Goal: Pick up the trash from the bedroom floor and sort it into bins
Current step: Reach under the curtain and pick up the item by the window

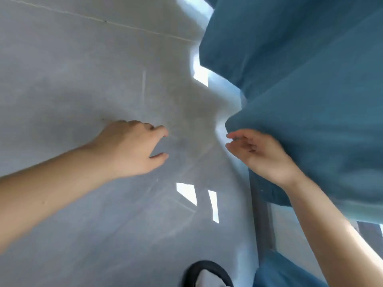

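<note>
My left hand (132, 148) hovers over the grey tiled floor (83, 69), palm down, fingers loosely curled and apart, holding nothing. To its right, my right hand (261, 156) is beside the lower edge of a teal blue curtain (300, 79), fingers spread and empty, their tips close to the fabric fold. No trash and no bin show in this blurred view.
The blue curtain hangs in folds along the whole right side, with bright window light behind it and light patches (186, 193) on the floor. A dark curved object with a white part (207, 274) sits at the bottom edge.
</note>
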Available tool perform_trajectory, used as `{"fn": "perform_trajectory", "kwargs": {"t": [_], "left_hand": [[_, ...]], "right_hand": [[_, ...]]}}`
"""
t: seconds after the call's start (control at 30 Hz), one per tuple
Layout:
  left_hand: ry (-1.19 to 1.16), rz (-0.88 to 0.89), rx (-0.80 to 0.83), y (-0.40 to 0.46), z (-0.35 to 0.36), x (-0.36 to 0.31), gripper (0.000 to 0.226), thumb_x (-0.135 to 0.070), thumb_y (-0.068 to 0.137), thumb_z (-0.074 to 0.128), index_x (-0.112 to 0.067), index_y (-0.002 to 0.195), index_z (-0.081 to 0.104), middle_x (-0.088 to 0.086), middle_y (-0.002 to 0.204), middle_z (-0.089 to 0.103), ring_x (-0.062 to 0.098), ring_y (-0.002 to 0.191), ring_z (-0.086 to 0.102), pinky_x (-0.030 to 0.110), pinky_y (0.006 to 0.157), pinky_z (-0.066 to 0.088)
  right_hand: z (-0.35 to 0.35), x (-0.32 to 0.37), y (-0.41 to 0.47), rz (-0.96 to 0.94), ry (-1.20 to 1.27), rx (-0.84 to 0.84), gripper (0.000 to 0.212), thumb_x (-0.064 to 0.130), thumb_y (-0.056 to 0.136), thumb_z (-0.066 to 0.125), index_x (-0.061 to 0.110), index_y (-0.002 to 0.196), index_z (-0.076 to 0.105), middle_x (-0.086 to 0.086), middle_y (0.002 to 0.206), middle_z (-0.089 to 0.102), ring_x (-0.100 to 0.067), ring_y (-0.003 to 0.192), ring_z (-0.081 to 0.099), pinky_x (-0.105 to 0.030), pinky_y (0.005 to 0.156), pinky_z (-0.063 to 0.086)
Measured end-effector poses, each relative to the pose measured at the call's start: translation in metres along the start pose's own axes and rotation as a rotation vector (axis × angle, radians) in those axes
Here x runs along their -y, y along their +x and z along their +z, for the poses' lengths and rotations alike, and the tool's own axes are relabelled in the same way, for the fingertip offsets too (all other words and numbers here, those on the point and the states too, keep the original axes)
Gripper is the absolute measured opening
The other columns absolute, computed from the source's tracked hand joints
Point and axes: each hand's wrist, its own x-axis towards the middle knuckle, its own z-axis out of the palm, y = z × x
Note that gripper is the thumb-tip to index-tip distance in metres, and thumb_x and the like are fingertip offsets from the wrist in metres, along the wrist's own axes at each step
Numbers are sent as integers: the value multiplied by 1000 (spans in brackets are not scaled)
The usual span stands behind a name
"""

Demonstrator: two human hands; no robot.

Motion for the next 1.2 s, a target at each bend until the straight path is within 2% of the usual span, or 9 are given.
{"fn": "perform_trajectory", "kwargs": {"t": [0.2, 0.4, 0.6, 0.77, 0.83, 0.9, 1.0, 1.1, 1.2], "left_hand": [[-75, 86, 121, 20, 37, -44, 50, -54, 87, 44, -32, 132, 41, -7, 119, 63, 22, 108, 60, 35, 86, 50], [-93, 175, 137, 42, 40, -86, 50, -55, 88, 44, -34, 133, 41, -7, 122, 61, 22, 111, 58, 34, 88, 50], [-105, 155, 80, 37, 24, -76, 49, -54, 88, 45, -33, 132, 41, -8, 122, 62, 22, 111, 59, 33, 86, 48], [-153, 39, 49, 15, 11, -38, 47, -54, 88, 47, -35, 130, 43, -11, 116, 63, 19, 107, 60, 29, 80, 46], [-204, -10, 37, 5, 10, -32, 45, -53, 87, 50, -35, 128, 45, -13, 114, 64, 17, 105, 60, 28, 76, 43], [-262, -33, 12, -2, 14, -32, 42, -51, 85, 53, -35, 124, 49, -13, 111, 64, 17, 103, 61, 30, 80, 47], [-298, 14, 7, -5, 25, -40, 38, -50, 82, 56, -36, 117, 53, -14, 106, 64, 18, 97, 64, 39, 84, 52], [-317, 84, 63, -2, 40, -58, 33, -42, 81, 60, -33, 113, 57, -13, 104, 63, 17, 93, 64, 40, 82, 53], [-311, 130, 134, 2, 56, -76, 29, -32, 81, 64, -30, 110, 61, -12, 101, 62, 14, 86, 62, 39, 80, 53]], "right_hand": [[-4, -47, -50, 86, 18, -14, 17, 22, 87, 63, 28, 103, 66, 5, 95, 69, -11, 85, 65, -16, 76, 50], [-21, -55, -72, 62, 5, -35, 18, 20, 86, 62, 29, 100, 68, 4, 92, 71, -11, 85, 66, -20, 82, 52], [-18, -44, -74, 12, -13, -58, 18, 21, 86, 61, 33, 98, 67, 6, 91, 72, -10, 86, 67, -28, 86, 54], [-4, -44, -80, 11, -91, -5, 18, 20, 86, 59, 31, 99, 66, 9, 87, 70, -6, 80, 65, -17, 78, 51], [12, -67, -104, 50, -167, 26, 18, 19, 86, 60, 34, 97, 63, 10, 83, 68, -7, 78, 62, -14, 71, 48], [32, -105, -142, 72, -225, -1, 23, 15, 86, 62, 36, 95, 59, 14, 85, 66, -9, 77, 61, -14, 68, 48], [55, -164, -202, 152, -217, -80, 25, 7, 85, 64, 29, 98, 64, 24, 89, 64, 2, 82, 62, -8, 70, 44], [67, -203, -243, 243, -201, -48, 31, -1, 82, 63, 25, 99, 67, 28, 91, 62, 18, 90, 55, 0, 76, 39], [86, -229, -265, 286, -233, 24, 38, 4, 82, 57, 33, 107, 57, 16, 104, 58, 13, 90, 54, -2, 80, 39]]}}
